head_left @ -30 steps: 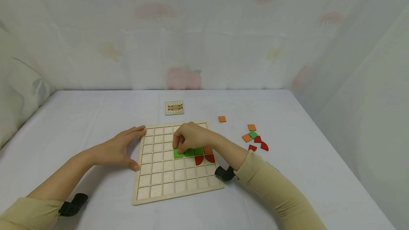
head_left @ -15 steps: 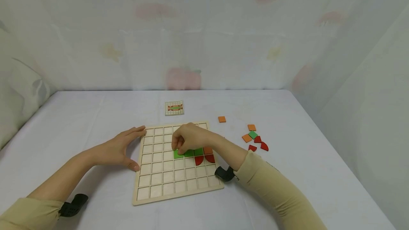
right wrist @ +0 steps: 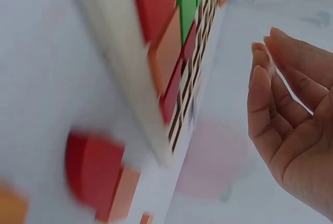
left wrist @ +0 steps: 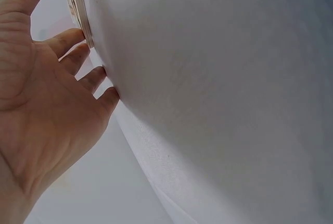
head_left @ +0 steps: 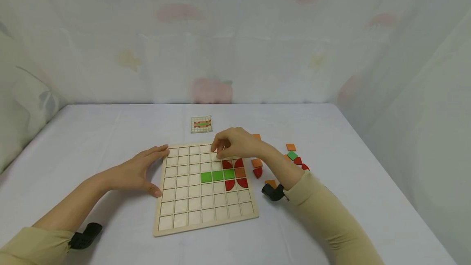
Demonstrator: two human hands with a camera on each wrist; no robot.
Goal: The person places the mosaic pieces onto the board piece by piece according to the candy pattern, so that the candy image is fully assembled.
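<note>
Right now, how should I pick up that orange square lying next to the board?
Pinch the orange square by two opposite straight edges, fingers coming down from above. It lies flat on the table, so there is nothing to get under. Approach from its far side: the board is close on one side and a red piece sits just in front of it.

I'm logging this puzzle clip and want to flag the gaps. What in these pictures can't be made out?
- Pattern card, head view: too small to read its cell layout.
- Grid board cells beneath the right hand, head view: covered by the hand.
- Loose tiles right of the board, head view: partly behind the right forearm, so no sure count.
- Right wrist view: motion blur smears the board and tiles.
- Left wrist view: shows only the left hand and the board's edge.
</note>
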